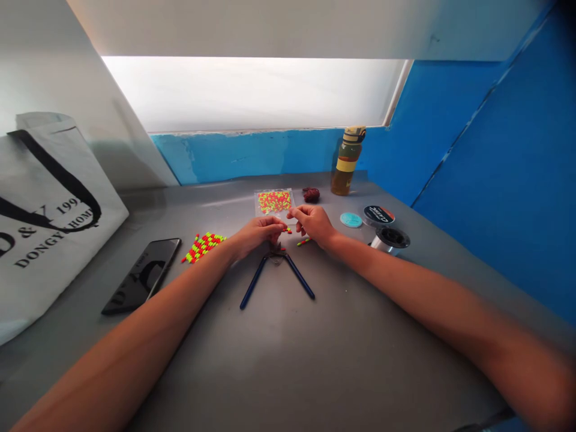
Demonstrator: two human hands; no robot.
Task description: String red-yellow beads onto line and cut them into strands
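My left hand (258, 235) and my right hand (312, 224) meet over the grey table (342, 336), their fingertips pinching a tiny neon red-and-yellow bead strip (287, 230) that is partly hidden by my fingers. Just behind them lies a clear plastic packet of neon beads (273, 203). Below my hands rests a blue-handled V-shaped tool (276, 276), its tip nearly under my left hand. A short loose bead strip (303, 242) lies by my right hand. Left of my left hand lies a bundle of neon bead strips (203, 246).
A black smartphone (141, 276) and a white printed tote bag (49, 222) lie at left. A bottle (348, 161), a dark red clump (311, 194), a teal disc (351, 219), and two line spools (379, 215) stand at the back right, before blue walls.
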